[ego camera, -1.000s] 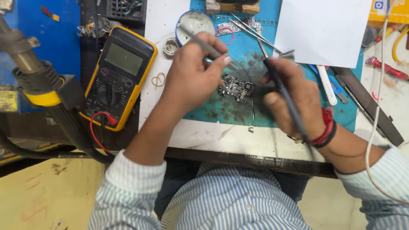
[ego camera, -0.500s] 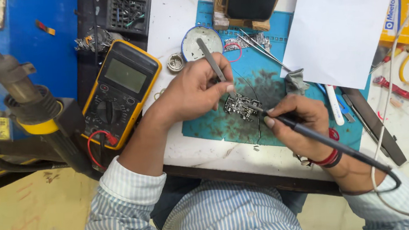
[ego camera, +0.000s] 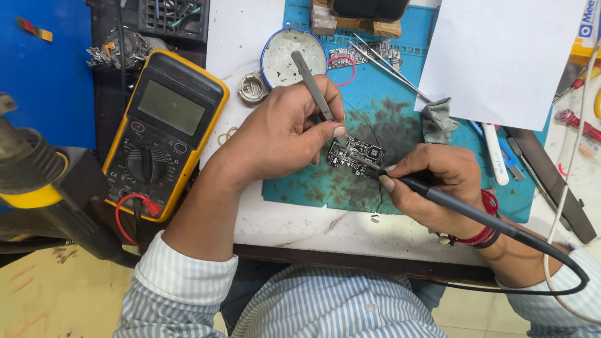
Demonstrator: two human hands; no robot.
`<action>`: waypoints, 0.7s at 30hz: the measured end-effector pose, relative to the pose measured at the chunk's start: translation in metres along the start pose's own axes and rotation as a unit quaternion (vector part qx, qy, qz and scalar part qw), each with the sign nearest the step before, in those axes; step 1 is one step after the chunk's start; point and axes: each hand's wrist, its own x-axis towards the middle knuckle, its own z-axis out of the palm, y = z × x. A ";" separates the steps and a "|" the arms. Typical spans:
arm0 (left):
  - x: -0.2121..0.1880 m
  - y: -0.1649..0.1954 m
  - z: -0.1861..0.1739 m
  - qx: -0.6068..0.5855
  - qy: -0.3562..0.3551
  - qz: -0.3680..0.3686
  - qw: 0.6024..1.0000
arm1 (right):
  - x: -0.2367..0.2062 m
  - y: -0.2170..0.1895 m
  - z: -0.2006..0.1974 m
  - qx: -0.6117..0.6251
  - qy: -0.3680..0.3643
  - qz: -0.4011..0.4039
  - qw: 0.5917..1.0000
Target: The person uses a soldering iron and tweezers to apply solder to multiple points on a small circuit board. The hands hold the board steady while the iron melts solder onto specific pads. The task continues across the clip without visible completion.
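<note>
1. Far out to the left of both grips sits the yellow multimeter (ego camera: 162, 133), red lead curled under it, well apart from the action. It lies on the bench just as it did a second ago; it only looks shifted because the head camera has moved.

2. Left hand (ego camera: 280, 135): fingers pinched narrow round a pair of metal tweezers (ego camera: 314, 87), handle poking up past the knuckles toward the round tin of flux or paste (ego camera: 291, 55). A second ago this hand was higher up over the mat; now it's dropped so the tweezer tips come down right at the top-left corner of the small circuit board (ego camera: 355, 155). I can't tell if the tips actually clamp the board or just press on it, since the thumb covers that spot.

3. The board itself lies flat on the blue-green work mat (ego camera: 302, 183), directly between the two grips.

4. Right hand (ego camera: 434, 187): closed pen-style round the black soldering iron (ego camera: 461, 206), cord trailing back to the wrist. A second ago the iron stood steep with the tip lifted; now it's laid low and the tip touches the board's right edge. Reads to me like positioning is done and the actual soldering contact is on.

5. Right of that grip: a crumpled grey wipe (ego camera: 439, 119) and a white sheet of paper (ego camera: 512, 38), untouched.
</note>
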 end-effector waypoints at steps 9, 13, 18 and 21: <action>0.002 -0.002 -0.002 0.015 0.002 0.013 1.000 | 0.002 0.003 0.001 -0.004 0.005 -0.005 1.000; 0.001 -0.003 -0.002 0.011 0.001 0.007 1.000 | 0.001 0.003 0.001 0.002 -0.002 -0.009 1.000; 0.002 -0.004 -0.002 -0.027 0.002 0.004 1.000 | 0.002 0.004 0.001 0.007 0.001 0.000 1.000; 0.003 -0.003 -0.001 -0.014 0.005 0.007 1.000 | 0.002 0.004 -0.001 0.000 0.000 -0.003 1.000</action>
